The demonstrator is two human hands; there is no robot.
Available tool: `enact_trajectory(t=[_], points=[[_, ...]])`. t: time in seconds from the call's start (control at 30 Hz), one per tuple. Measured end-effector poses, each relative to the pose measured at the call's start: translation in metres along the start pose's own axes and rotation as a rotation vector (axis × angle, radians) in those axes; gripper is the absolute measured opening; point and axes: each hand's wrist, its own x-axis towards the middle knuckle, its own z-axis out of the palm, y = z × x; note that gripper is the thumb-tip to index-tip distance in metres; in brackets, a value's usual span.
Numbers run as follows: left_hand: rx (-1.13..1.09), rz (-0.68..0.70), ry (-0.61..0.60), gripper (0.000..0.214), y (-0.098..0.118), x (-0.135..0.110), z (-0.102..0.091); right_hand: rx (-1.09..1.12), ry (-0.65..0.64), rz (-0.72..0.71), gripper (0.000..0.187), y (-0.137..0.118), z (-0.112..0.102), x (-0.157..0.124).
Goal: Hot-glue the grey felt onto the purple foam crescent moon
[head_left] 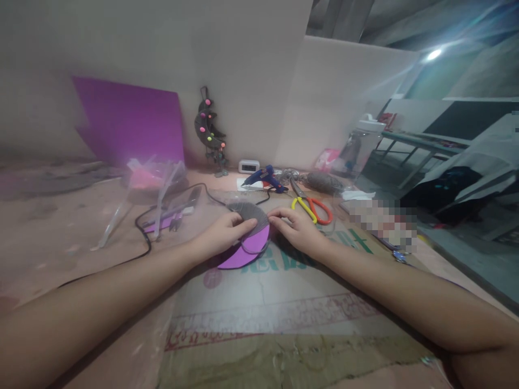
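A purple crescent cutout (pixel 248 253) is held over the cardboard, its upper part covered with wound grey yarn (pixel 248 212). My left hand (pixel 225 231) grips it from the left, the thumb lying across the wound part. At the right edge, my right hand (pixel 298 229) has thumb and forefinger pinched together on the grey yarn; the exact contact is hard to see. A loose loop of yarn hangs across the bare purple part. Beyond my right hand lie scissors (pixel 312 209) with one yellow and one orange-red handle.
Behind are a blue glue gun (pixel 264 178), a small white digital clock (pixel 248 166) and a grey yarn bundle (pixel 324 182). A decorated crescent (pixel 207 127) and purple sheet (pixel 133 121) stand against the wall. Glue sticks (pixel 162 208) and a black cord (pixel 140 224) lie left; a clear bottle (pixel 360 143) stands right.
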Motion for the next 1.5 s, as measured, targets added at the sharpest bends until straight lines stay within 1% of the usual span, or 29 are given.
enact_trajectory(t=[0.23,0.4,0.5,0.73,0.9,1.0,1.13,1.23,1.5], points=[[0.006,-0.013,-0.011,0.046,0.0002,-0.0013,0.0007,-0.017,-0.01,-0.003,0.022,0.0008,-0.0006,-0.0008],[-0.093,-0.045,-0.002,0.045,-0.0001,-0.0002,0.0015,-0.025,-0.003,-0.005,0.028,0.0,-0.0005,-0.0019],[-0.12,-0.042,0.007,0.043,0.0009,0.0003,0.0016,-0.036,-0.003,-0.031,0.025,0.0006,-0.0005,-0.0017],[-0.086,-0.047,-0.012,0.044,0.0033,-0.0002,0.0009,-0.066,0.015,-0.108,0.02,0.0043,-0.001,-0.0013],[-0.02,0.009,0.0,0.042,0.0021,0.0005,0.0008,-0.096,0.038,-0.157,0.018,0.0047,-0.001,-0.0007],[-0.009,0.01,0.003,0.042,0.0014,0.0011,0.0011,-0.131,0.053,-0.192,0.017,0.0033,-0.0017,0.0],[-0.016,-0.017,0.023,0.041,0.0023,0.0007,0.0006,-0.155,0.074,-0.213,0.016,0.0021,-0.0025,-0.0002],[-0.027,-0.033,0.006,0.042,0.0027,0.0001,-0.0005,-0.183,0.084,-0.219,0.014,0.0027,-0.0026,-0.0014],[0.002,0.002,-0.017,0.044,0.0004,0.0014,-0.0001,-0.223,0.083,-0.26,0.013,0.0026,-0.0022,-0.0025]])
